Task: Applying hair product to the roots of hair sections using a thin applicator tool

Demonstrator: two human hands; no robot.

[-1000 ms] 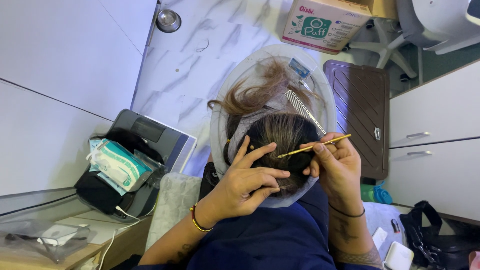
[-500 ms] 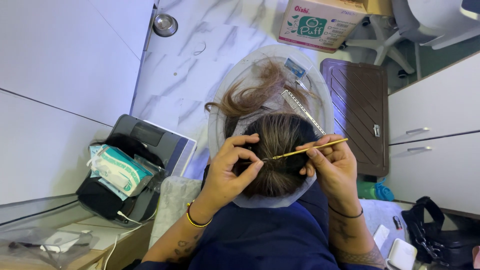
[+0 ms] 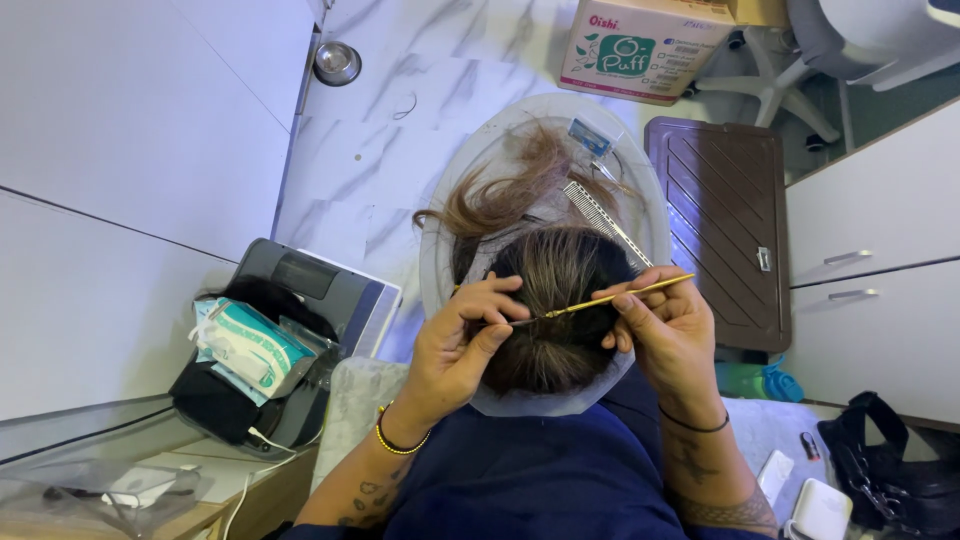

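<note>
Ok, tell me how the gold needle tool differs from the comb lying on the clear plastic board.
The gold needle tool is a thin, smooth rod; the comb is broader, silvery and toothed. The tool is pinched in the right hand, its tip in the dark hair by the left hand; the comb lies loose, untouched. Both are long and slim.

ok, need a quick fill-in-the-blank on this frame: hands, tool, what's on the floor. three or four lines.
1. The right hand pinches a thin gold ____ tool lying across the dark hair piece on the white cap.
2. The left hand wears a yellow beaded ____ at the wrist.
3. A silver metal comb lies inside the clear round ____ on the floor.
4. The small steel bowl sits on the ____ marble floor.

Missing words: needle-like; bracelet; basin; white
</note>
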